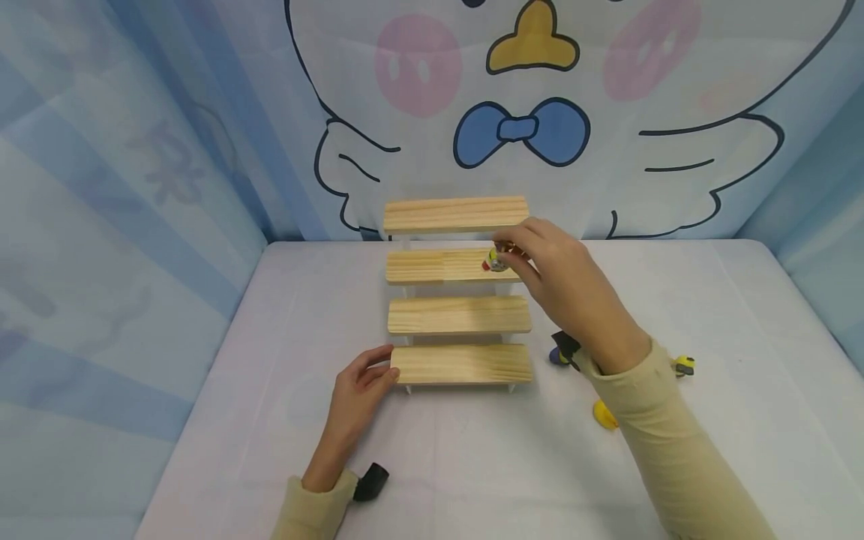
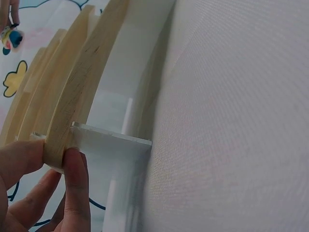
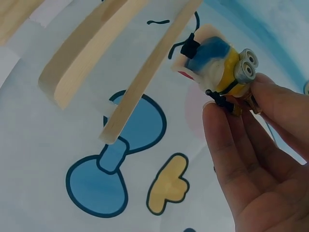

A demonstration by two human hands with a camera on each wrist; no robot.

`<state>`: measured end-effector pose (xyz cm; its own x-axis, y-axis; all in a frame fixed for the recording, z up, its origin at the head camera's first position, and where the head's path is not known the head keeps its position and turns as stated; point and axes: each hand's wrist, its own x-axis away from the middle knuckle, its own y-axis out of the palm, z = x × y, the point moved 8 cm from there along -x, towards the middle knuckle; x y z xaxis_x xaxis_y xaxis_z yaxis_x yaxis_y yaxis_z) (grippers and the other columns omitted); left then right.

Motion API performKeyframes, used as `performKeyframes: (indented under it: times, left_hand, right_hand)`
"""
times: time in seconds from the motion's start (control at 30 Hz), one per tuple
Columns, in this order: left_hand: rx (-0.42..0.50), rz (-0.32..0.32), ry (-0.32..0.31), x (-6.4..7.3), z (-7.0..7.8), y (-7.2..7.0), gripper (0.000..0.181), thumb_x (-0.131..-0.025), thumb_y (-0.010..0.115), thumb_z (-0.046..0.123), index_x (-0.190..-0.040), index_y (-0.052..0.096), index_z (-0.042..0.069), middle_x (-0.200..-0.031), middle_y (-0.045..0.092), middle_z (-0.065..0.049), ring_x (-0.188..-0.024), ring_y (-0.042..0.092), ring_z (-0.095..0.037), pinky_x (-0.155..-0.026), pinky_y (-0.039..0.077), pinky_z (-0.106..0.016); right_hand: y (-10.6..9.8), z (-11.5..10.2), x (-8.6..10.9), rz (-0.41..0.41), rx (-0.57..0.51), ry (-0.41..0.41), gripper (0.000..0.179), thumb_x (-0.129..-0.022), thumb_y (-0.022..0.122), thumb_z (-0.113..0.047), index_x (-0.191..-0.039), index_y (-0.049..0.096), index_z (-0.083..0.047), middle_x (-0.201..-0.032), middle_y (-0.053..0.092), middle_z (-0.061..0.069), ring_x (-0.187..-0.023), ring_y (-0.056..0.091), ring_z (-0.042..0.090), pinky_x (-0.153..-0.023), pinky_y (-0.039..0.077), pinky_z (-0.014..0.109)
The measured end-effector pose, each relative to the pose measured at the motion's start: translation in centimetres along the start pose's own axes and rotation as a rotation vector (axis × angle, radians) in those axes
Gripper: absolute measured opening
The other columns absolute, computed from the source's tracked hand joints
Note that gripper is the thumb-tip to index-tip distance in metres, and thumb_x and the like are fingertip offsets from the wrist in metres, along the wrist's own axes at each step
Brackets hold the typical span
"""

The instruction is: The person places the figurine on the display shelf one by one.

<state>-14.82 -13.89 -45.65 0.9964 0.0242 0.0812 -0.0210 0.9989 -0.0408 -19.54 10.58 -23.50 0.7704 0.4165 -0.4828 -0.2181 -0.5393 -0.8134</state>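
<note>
A four-tier wooden display stand (image 1: 462, 365) with white side supports stands on the table. My left hand (image 1: 358, 390) pinches the left end of its lowest board, thumb and fingers on either side of the wood in the left wrist view. My right hand (image 1: 560, 285) holds a small Minion figurine (image 3: 231, 72) by its lower end, between thumb and fingertips. The figurine has round grey goggles, a yellow body and blue, white and red parts. In the head view it overlaps the right half of the second board from the top (image 1: 439, 266).
Right of the stand, a blue-and-yellow figurine (image 1: 557, 357) lies partly hidden by the right wrist's black camera. Beside the right sleeve are a yellow toy (image 1: 605, 415) and a yellow-and-dark figurine (image 1: 685, 366). A printed cloth backdrop (image 1: 540, 195) hangs behind the stand.
</note>
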Motion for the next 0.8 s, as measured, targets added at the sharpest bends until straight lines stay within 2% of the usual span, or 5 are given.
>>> performKeyframes:
  times: [0.3, 0.6, 0.8]
  left_hand:
    - [0.011, -0.005, 0.004, 0.1, 0.1, 0.1, 0.043, -0.090, 0.071, 0.002, -0.132, 0.059, 0.000, -0.133, 0.059, -0.016, -0.106, 0.065, -0.017, -0.086, 0.054, -0.017]
    - [0.024, -0.007, 0.005, 0.0, 0.0, 0.1, 0.044, -0.091, 0.070, 0.002, -0.133, 0.059, -0.001, -0.133, 0.059, -0.017, -0.104, 0.066, -0.013, -0.086, 0.053, -0.017]
    - [0.023, -0.009, 0.000, 0.1, 0.0, 0.1, 0.044, -0.091, 0.071, 0.003, -0.132, 0.059, -0.001, -0.133, 0.059, -0.017, -0.103, 0.066, -0.012, -0.085, 0.053, -0.016]
  right_hand:
    - [0.4, -0.4, -1.2, -0.017, -0.045, -0.028, 0.019, -0.094, 0.066, -0.003, -0.113, 0.067, 0.000, -0.105, 0.067, 0.010, -0.088, 0.059, 0.022, -0.074, 0.053, 0.035]
    - [0.9, -0.9, -2.6, -0.023, -0.068, -0.076, 0.018, -0.095, 0.066, -0.005, -0.112, 0.067, 0.000, -0.107, 0.067, 0.011, -0.096, 0.061, 0.024, -0.080, 0.053, 0.037]
    - [1.3, -1.2, -3.4, -0.043, -0.067, -0.073, 0.019, -0.096, 0.064, -0.006, -0.114, 0.066, 0.000, -0.109, 0.067, 0.011, -0.094, 0.061, 0.024, -0.079, 0.053, 0.037]
